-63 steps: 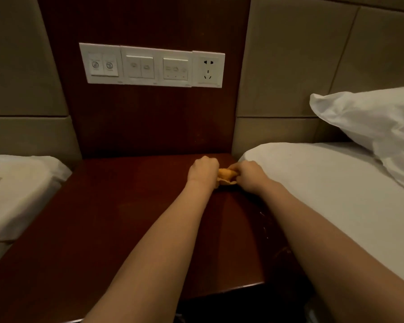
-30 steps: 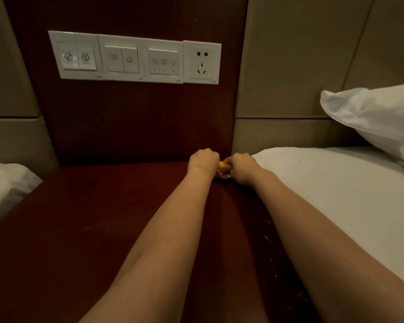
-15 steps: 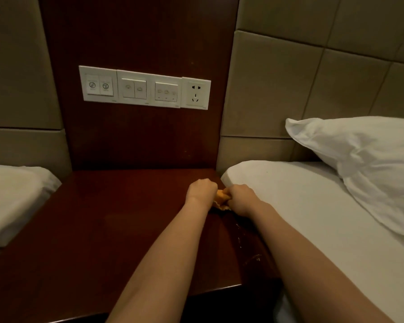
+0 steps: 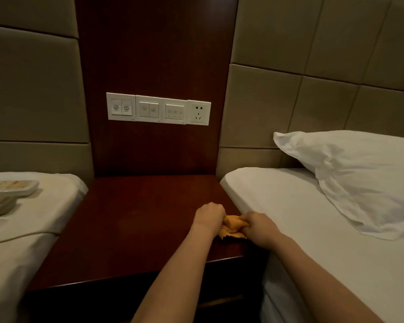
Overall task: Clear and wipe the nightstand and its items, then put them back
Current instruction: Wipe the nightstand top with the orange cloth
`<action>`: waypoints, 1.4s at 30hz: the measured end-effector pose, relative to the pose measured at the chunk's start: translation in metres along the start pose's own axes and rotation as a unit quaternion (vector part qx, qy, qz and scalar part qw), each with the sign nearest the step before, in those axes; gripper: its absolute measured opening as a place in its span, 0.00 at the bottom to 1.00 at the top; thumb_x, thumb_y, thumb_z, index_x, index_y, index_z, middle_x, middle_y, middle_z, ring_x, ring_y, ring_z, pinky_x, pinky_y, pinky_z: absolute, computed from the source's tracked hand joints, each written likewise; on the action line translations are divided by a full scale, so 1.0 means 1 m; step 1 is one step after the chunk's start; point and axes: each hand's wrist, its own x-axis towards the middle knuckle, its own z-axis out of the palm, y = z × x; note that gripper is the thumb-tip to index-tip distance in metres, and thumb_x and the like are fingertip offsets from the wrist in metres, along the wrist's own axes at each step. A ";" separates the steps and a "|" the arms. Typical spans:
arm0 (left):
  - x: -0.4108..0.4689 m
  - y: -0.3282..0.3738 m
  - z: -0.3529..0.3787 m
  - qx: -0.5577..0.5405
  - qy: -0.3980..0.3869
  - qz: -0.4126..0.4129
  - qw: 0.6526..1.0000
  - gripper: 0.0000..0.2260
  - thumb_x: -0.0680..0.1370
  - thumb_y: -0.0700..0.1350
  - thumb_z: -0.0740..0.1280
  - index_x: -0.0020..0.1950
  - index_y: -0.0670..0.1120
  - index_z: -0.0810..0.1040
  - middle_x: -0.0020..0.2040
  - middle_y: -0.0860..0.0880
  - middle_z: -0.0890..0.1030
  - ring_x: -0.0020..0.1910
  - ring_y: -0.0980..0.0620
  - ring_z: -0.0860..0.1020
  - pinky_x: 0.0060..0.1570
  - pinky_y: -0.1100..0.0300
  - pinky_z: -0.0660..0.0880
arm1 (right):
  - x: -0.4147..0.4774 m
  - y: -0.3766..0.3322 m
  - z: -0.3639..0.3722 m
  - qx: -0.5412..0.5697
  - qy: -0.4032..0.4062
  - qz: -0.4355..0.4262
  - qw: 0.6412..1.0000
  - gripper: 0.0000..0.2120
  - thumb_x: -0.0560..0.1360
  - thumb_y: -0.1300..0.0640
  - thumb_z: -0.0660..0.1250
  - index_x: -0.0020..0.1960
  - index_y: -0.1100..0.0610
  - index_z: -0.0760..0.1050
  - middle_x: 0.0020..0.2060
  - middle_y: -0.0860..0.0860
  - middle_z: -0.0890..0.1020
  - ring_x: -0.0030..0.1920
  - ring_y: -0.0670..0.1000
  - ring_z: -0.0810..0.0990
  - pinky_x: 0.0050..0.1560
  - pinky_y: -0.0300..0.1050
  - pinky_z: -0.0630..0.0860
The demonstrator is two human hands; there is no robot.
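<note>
Left hand (image 4: 208, 216) and right hand (image 4: 258, 227) meet near the right front of the dark wooden counter (image 4: 126, 229). The fingers of both are clenched round a bunched orange cloth (image 4: 232, 226) that touches the counter top, and the backs of the hands hide the fingertips and most of the cloth. The left bed (image 4: 33, 229) carries a pale tray-like item (image 4: 9, 188), cut off at the frame edge and too dim to identify. The right bed (image 4: 289, 217) bears a white pillow (image 4: 359, 178), likewise cut off. The symbols on the switch panel (image 4: 158, 109) are unreadable.
</note>
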 end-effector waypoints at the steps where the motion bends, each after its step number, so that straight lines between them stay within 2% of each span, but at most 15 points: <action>1: -0.005 0.002 0.000 -0.007 -0.001 0.003 1.000 0.16 0.77 0.34 0.59 0.59 0.44 0.79 0.57 0.42 0.78 0.57 0.41 0.76 0.52 0.52 0.74 | -0.007 0.000 -0.001 -0.004 0.002 0.004 1.000 0.13 0.74 0.61 0.62 0.56 0.54 0.79 0.54 0.56 0.81 0.55 0.56 0.77 0.50 0.44 0.72; 6: -0.031 0.009 -0.001 -0.035 -0.013 0.012 0.999 0.16 0.75 0.35 0.61 0.57 0.47 0.81 0.55 0.43 0.80 0.55 0.42 0.77 0.52 0.52 0.74 | -0.040 -0.007 -0.004 -0.017 0.008 0.007 1.000 0.14 0.74 0.60 0.62 0.57 0.54 0.79 0.56 0.55 0.81 0.56 0.57 0.77 0.51 0.45 0.74; 10: -0.055 0.009 -0.001 -0.041 -0.013 0.031 0.999 0.16 0.73 0.35 0.62 0.55 0.49 0.82 0.53 0.45 0.80 0.54 0.43 0.77 0.51 0.53 0.75 | -0.062 -0.015 -0.004 0.000 0.002 0.001 1.000 0.10 0.72 0.61 0.63 0.50 0.57 0.80 0.50 0.57 0.82 0.51 0.57 0.78 0.43 0.43 0.70; 13: -0.078 0.009 0.003 -0.012 0.015 0.049 0.999 0.16 0.74 0.34 0.60 0.57 0.47 0.80 0.54 0.45 0.77 0.54 0.43 0.76 0.50 0.54 0.73 | -0.075 -0.018 0.001 0.055 0.000 -0.006 0.998 0.03 0.71 0.60 0.67 0.41 0.57 0.80 0.40 0.56 0.81 0.42 0.52 0.77 0.38 0.43 0.66; 16: -0.095 0.013 -0.001 0.014 0.008 0.065 0.998 0.16 0.75 0.33 0.60 0.58 0.45 0.79 0.56 0.44 0.75 0.55 0.44 0.75 0.50 0.55 0.72 | -0.088 -0.019 0.015 0.114 -0.026 -0.006 0.993 0.11 0.68 0.60 0.71 0.31 0.53 0.72 0.26 0.47 0.71 0.29 0.43 0.68 0.32 0.40 0.62; 18: -0.101 0.015 -0.008 0.007 -0.022 0.061 0.998 0.14 0.76 0.33 0.60 0.58 0.42 0.78 0.57 0.44 0.75 0.55 0.44 0.75 0.49 0.56 0.72 | -0.094 -0.020 0.022 0.118 -0.023 -0.014 0.993 0.11 0.67 0.64 0.68 0.30 0.55 0.71 0.24 0.47 0.68 0.28 0.45 0.65 0.32 0.42 0.60; 20: -0.107 0.013 -0.015 0.003 -0.051 0.054 0.997 0.15 0.76 0.33 0.59 0.60 0.42 0.77 0.58 0.43 0.76 0.56 0.44 0.75 0.51 0.54 0.73 | -0.095 -0.022 0.018 0.088 -0.029 -0.032 0.995 0.10 0.67 0.68 0.63 0.36 0.56 0.78 0.29 0.51 0.77 0.34 0.51 0.73 0.34 0.45 0.65; 22: -0.112 0.011 -0.019 0.005 -0.090 0.054 0.994 0.17 0.76 0.33 0.59 0.63 0.44 0.77 0.58 0.43 0.76 0.56 0.43 0.75 0.53 0.54 0.74 | -0.094 -0.024 0.007 0.053 -0.027 -0.056 0.997 0.16 0.66 0.69 0.62 0.47 0.56 0.82 0.42 0.54 0.83 0.45 0.53 0.79 0.42 0.44 0.72; 24: -0.114 0.011 -0.025 -0.003 -0.102 0.065 0.993 0.18 0.77 0.34 0.60 0.65 0.45 0.76 0.58 0.44 0.77 0.56 0.44 0.76 0.53 0.54 0.75 | -0.092 -0.027 -0.004 0.017 0.011 -0.061 0.998 0.20 0.67 0.68 0.61 0.54 0.54 0.81 0.51 0.53 0.82 0.53 0.53 0.78 0.50 0.44 0.73; 26: -0.107 0.014 -0.032 0.014 -0.061 0.060 0.996 0.17 0.77 0.34 0.61 0.64 0.46 0.76 0.57 0.44 0.76 0.56 0.43 0.75 0.53 0.53 0.74 | -0.089 -0.029 -0.007 -0.026 0.074 -0.053 0.996 0.20 0.71 0.65 0.61 0.59 0.51 0.77 0.55 0.51 0.78 0.57 0.53 0.76 0.53 0.46 0.73; 28: -0.101 0.015 -0.037 0.041 -0.016 0.049 0.998 0.17 0.76 0.34 0.62 0.63 0.47 0.76 0.57 0.44 0.76 0.57 0.44 0.75 0.54 0.52 0.72 | -0.085 -0.031 -0.002 -0.042 0.110 -0.043 0.992 0.18 0.72 0.64 0.61 0.60 0.51 0.75 0.56 0.52 0.77 0.58 0.55 0.75 0.54 0.48 0.74; 31: -0.098 0.006 -0.022 0.050 -0.022 0.016 0.998 0.16 0.76 0.35 0.64 0.63 0.47 0.76 0.58 0.45 0.76 0.57 0.45 0.76 0.55 0.52 0.73 | -0.082 -0.041 0.016 -0.027 0.081 -0.015 0.996 0.16 0.72 0.65 0.60 0.56 0.54 0.77 0.56 0.55 0.76 0.60 0.57 0.74 0.55 0.47 0.73; 34: -0.103 -0.013 -0.004 -0.036 -0.006 -0.031 0.999 0.18 0.76 0.34 0.63 0.63 0.48 0.77 0.58 0.45 0.76 0.56 0.44 0.76 0.53 0.52 0.77 | -0.074 -0.052 0.027 -0.018 0.073 -0.005 0.997 0.14 0.73 0.66 0.59 0.55 0.57 0.76 0.60 0.57 0.74 0.64 0.58 0.71 0.56 0.48 0.70; 38: -0.109 -0.050 -0.012 -0.080 0.021 -0.083 0.993 0.23 0.76 0.29 0.56 0.64 0.49 0.77 0.59 0.44 0.78 0.57 0.44 0.77 0.52 0.54 0.78 | -0.059 -0.080 0.034 0.004 0.035 -0.058 0.998 0.12 0.74 0.65 0.59 0.55 0.57 0.76 0.62 0.58 0.74 0.65 0.59 0.70 0.57 0.50 0.71; 42: -0.131 -0.099 -0.023 -0.079 0.020 -0.137 0.987 0.21 0.76 0.31 0.57 0.62 0.49 0.78 0.58 0.44 0.79 0.58 0.43 0.76 0.55 0.52 0.77 | -0.051 -0.130 0.051 0.062 0.021 -0.108 0.992 0.10 0.76 0.65 0.58 0.51 0.58 0.77 0.46 0.53 0.70 0.45 0.55 0.72 0.42 0.44 0.67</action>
